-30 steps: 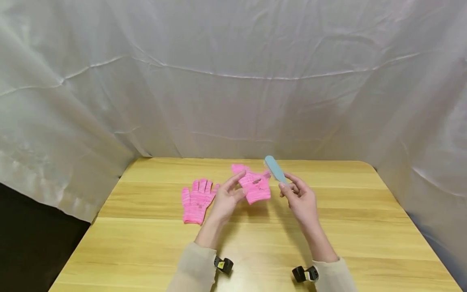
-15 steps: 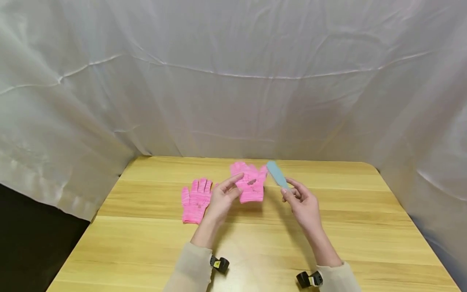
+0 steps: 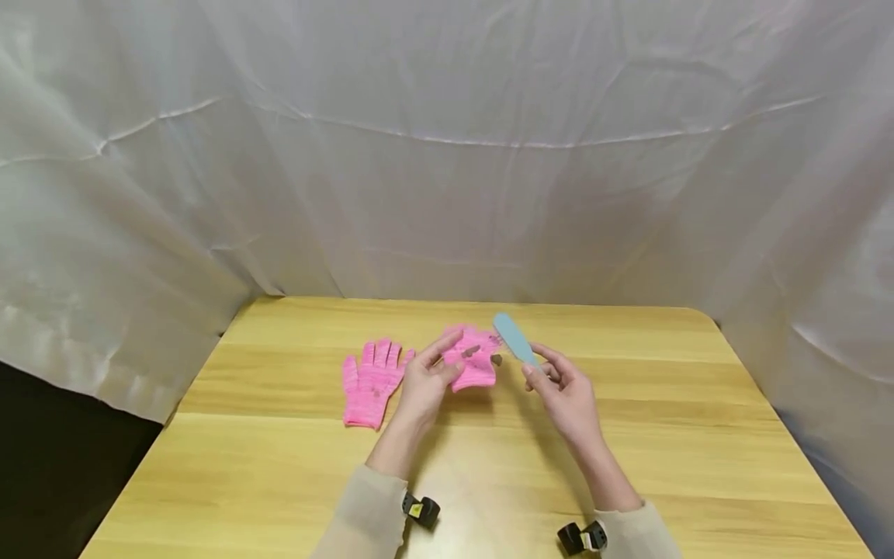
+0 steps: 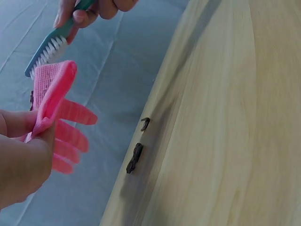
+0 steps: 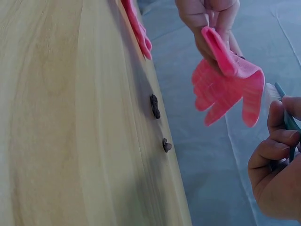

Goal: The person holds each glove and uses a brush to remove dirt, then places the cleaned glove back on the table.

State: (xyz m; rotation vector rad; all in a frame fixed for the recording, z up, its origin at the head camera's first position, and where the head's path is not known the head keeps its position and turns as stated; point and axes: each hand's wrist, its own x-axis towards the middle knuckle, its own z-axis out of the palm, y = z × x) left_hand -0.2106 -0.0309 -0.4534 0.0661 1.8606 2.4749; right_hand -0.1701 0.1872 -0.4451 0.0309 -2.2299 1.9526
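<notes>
Pinching the pink glove (image 3: 475, 376): left hand (image 3: 423, 387), cloth held up over the table (image 3: 698, 435)
Blue brush (image 3: 514, 338): pinched in right hand (image 3: 569, 396), bristles right by that glove, can't tell if touching
2nd glove (image 3: 370, 387): lying flat, left of the left hand
Dark bits (image 4: 135, 158): 2 of 'em on the table

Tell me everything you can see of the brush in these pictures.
The brush is blue-green, smooth and plastic-looking, with a flat, round-ended back and white bristles along one side. Held slanted in the air, it points its bristles toward the raised pink glove; whether they touch is unclear. The right hand grips its handle, partly hiding it.
</notes>
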